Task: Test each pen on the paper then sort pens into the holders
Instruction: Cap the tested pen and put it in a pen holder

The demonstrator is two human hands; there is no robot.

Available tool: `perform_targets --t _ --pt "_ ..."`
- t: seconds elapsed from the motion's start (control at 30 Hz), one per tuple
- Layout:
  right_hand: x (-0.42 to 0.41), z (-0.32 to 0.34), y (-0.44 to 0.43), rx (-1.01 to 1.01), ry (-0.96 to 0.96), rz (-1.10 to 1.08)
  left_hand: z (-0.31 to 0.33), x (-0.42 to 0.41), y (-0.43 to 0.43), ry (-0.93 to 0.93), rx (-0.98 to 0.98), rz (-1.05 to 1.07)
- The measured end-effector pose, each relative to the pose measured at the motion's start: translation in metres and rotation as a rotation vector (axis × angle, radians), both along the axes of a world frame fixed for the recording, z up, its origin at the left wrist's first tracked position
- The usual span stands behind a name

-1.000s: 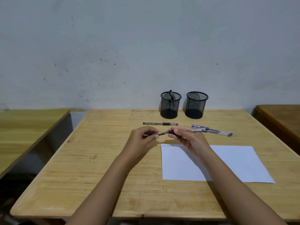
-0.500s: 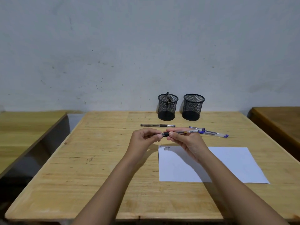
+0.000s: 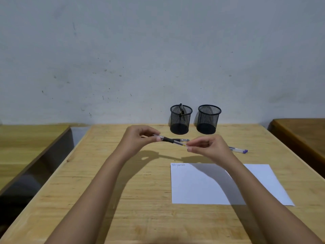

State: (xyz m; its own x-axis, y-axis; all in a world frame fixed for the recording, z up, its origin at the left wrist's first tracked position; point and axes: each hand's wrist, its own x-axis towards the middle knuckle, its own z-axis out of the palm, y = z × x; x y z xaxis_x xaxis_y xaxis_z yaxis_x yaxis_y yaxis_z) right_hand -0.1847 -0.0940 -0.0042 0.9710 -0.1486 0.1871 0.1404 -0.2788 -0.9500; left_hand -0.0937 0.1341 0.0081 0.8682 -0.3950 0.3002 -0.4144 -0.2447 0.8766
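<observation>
A clear pen with a black grip (image 3: 169,140) is held level above the table, one end in my left hand (image 3: 139,140) and the other in my right hand (image 3: 206,147). Behind it another black pen (image 3: 182,140) lies on the wood, mostly hidden. Two blue-capped pens (image 3: 239,150) lie to the right of my right hand. A white paper sheet (image 3: 202,185) with scribbles at its top left corner lies below my hands. Two black mesh holders stand at the back: the left holder (image 3: 180,120) has one pen in it, the right holder (image 3: 208,119) looks empty.
The wooden table (image 3: 123,199) reaches from the wall to the bottom of the view. A second wooden table (image 3: 26,143) stands across a gap on the left, and a darker one (image 3: 302,134) at the right edge.
Both hands rose and moved apart along the pen. My left hand shifted left and my right hand slid to the pen's far end. The camera view tilted slightly.
</observation>
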Motion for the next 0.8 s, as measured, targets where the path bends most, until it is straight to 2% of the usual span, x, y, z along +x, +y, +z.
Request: perform_targets --t 0.13,0.2,0.3,0.37,0.57,0.7,0.8 --pt "0.019 0.013 0.004 -0.316 0.011 0.003 0.038 0.012 -0.02 -0.097 -0.043 -0.069" --pt "0.029 0.018 0.007 -0.338 0.001 -0.027 0.057 0.016 -0.038 -0.139 -0.069 -0.125" --pt "0.048 0.018 0.004 -0.095 -0.057 -0.107 0.071 0.029 -0.064 -0.149 -0.194 -0.122" --pt "0.06 0.015 -0.004 0.071 -0.126 -0.177 0.065 0.045 -0.078 -0.143 -0.204 -0.057" --pt "0.112 0.015 -0.028 0.306 -0.241 -0.349 0.007 0.101 -0.108 -0.068 0.281 0.001" --pt "0.144 0.007 -0.035 0.021 -0.288 -0.416 -0.019 0.119 -0.119 -0.069 0.214 -0.057" --pt "0.157 0.005 -0.04 -0.167 -0.276 -0.396 -0.03 0.125 -0.12 0.022 0.098 -0.079"
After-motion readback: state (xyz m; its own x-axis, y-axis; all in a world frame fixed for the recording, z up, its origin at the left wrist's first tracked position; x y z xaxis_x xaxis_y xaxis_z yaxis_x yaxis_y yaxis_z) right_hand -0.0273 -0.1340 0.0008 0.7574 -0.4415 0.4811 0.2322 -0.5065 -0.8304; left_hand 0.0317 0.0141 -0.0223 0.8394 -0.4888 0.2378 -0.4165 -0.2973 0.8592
